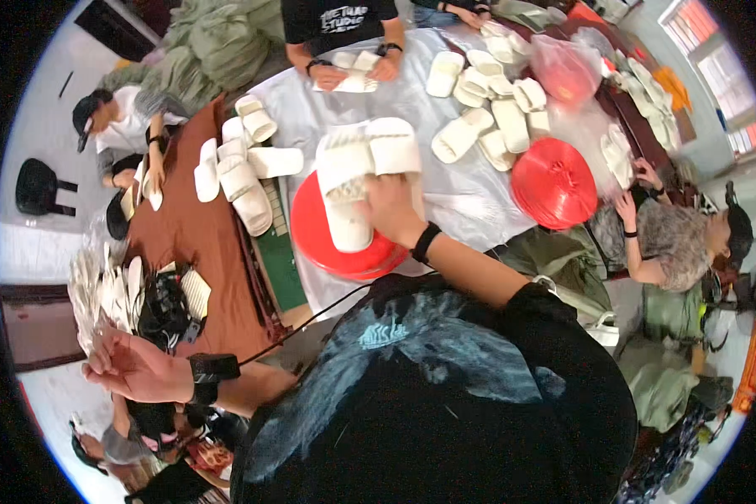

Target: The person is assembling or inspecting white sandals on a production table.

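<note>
My right hand (391,208) grips a pair of cream slide slippers (349,172) by their straps. The pair is above a round red stool (307,239), which it partly covers. Out at the left, my left hand (139,365) has loosely curled fingers slightly apart, with nothing visible in them. It is nearest to a pile of white sole-shaped pieces (113,294) in clear plastic. Several more cream slides (242,181) lie in a group at the left of the table. Another heap of slides (491,105) lies at the back right.
Grey-white sheeting (470,210) covers the middle table; brown cloth (181,218) covers the left one. A red plastic-wrapped round stool (554,183) stands at the right. A cable (315,315) runs from my left wrist. Co-workers handle slippers at the far side, left and right.
</note>
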Action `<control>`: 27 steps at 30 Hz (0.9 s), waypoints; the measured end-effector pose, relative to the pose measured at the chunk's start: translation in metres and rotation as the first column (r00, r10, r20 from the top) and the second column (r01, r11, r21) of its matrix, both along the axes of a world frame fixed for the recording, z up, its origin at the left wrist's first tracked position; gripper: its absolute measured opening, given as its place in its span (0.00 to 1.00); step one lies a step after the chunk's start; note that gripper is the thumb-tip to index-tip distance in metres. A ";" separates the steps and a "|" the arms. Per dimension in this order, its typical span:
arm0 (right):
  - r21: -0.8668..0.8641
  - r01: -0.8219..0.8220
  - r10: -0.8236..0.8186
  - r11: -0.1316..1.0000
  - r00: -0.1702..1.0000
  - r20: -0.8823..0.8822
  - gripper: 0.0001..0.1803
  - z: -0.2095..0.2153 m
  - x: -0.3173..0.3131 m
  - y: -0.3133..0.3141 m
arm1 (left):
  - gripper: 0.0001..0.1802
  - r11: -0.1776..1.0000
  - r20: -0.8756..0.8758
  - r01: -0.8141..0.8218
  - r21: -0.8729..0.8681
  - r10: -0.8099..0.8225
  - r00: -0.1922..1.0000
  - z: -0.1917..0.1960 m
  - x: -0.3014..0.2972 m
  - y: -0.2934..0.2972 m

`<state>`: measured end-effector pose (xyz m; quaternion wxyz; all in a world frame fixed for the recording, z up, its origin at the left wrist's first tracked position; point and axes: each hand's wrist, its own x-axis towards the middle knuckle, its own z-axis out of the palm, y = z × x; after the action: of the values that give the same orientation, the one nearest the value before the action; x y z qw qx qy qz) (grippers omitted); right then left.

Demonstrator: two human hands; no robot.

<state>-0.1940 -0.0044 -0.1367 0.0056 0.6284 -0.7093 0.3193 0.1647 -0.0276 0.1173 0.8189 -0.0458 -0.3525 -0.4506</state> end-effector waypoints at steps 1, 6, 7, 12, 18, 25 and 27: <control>0.030 0.051 -0.054 0.998 0.994 0.091 0.19 -0.004 -0.023 0.000 | 0.06 0.997 0.017 0.052 0.062 -0.053 0.998 -0.006 -0.002 -0.004; -0.294 0.333 -0.377 0.896 0.920 -0.108 0.16 -0.051 -0.180 0.065 | 0.08 0.932 0.244 0.002 0.363 -0.097 0.965 -0.053 -0.003 -0.027; -0.234 0.484 -0.469 0.843 0.875 0.118 0.16 -0.045 -0.201 0.075 | 0.09 0.929 0.338 -0.040 0.369 -0.094 0.936 -0.056 -0.013 -0.020; 0.031 0.658 -0.654 0.753 0.742 0.146 0.17 -0.110 -0.350 0.164 | 0.10 0.876 0.436 -0.111 0.470 -0.121 0.892 -0.055 -0.076 -0.021; 0.362 0.584 -0.641 0.727 0.766 0.053 0.29 -0.121 -0.363 0.177 | 0.06 0.804 0.628 -0.281 0.525 -0.142 0.765 -0.075 -0.134 -0.010; 0.014 -0.081 0.031 0.997 0.530 0.847 0.19 0.026 -0.171 0.056 | 0.06 0.771 0.710 -0.238 0.590 -0.355 0.609 -0.122 -0.177 0.026; -0.041 -0.258 0.144 0.965 0.391 0.909 0.19 0.059 -0.116 0.042 | 0.06 0.752 0.709 -0.206 0.626 -0.439 0.551 -0.133 -0.186 0.030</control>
<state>-0.3103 0.0373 -0.0781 -0.4491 0.4370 -0.5346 0.5671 -0.0209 0.0023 -0.0161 0.4820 0.4304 -0.5107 -0.5671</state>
